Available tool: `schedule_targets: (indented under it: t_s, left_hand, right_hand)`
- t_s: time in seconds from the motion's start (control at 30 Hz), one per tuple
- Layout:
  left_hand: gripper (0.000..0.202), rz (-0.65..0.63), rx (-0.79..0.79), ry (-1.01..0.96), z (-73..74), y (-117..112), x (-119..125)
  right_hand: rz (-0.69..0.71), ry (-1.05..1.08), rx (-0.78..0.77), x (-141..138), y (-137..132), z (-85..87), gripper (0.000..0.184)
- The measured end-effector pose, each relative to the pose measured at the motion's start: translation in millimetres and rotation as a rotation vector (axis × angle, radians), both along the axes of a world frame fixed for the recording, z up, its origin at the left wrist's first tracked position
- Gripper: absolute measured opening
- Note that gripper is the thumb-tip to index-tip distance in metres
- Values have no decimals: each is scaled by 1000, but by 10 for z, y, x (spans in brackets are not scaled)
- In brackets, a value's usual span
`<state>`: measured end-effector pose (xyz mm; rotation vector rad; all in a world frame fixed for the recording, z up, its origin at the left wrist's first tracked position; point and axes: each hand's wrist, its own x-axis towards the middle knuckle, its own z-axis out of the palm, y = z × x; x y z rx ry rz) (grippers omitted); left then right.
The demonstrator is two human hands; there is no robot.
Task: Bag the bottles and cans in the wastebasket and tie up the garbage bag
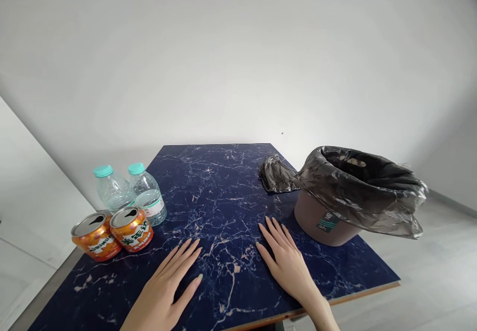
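Observation:
My left hand [167,289] lies flat on the blue marbled table [216,182], fingers stretched out and nothing in it. Just beyond its fingertips, to the left, stand two opened orange soda cans, one at the far left [97,239] and one beside it [132,229]. Behind them are two clear plastic bottles with turquoise caps, the left bottle [114,189] and the right bottle [149,197], which holds some water. Palm down, my right hand [285,259] also rests on the table, fingers slightly spread. Nearest to it is a brown trash bin [316,219] lined with a black plastic bag [350,197].
A knotted bunch of the black bag [276,174] spreads onto the table left of the bin. The white wall [223,72] rises behind the table's far edge. At the right, the table's edge [367,291] drops to a pale floor [439,271].

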<state>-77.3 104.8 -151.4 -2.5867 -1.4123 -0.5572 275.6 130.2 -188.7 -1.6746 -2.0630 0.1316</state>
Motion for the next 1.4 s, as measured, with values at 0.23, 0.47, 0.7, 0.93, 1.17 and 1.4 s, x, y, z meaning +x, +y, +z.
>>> schedule_targets:
  t_s: [0.23,0.47,0.7,0.93,1.17,1.4]
  left_hand:
    - [72,4,2,10,-1,-9,-4]
    - [70,0,-6,-33,-12,-2,-9]
    - [70,-3,-14,-54,-9,2,-9]
    - [69,3,-32,-69,-35,13,-23]
    - [69,20,-57,-47,-35,13,-22]
    - [67,7,-41,-56,-18,10,-15]
  right_hand:
    - [2,1,-26,8,5,-17,65]
    - [-4,-2,7,7,2,-41,63]
    - [0,13,6,3,-3,-13,63]
    - [2,33,5,4,-3,7,63]
    - [6,42,-47,0,-6,37,65]
    - [12,59,-2,13,-20,31,63]
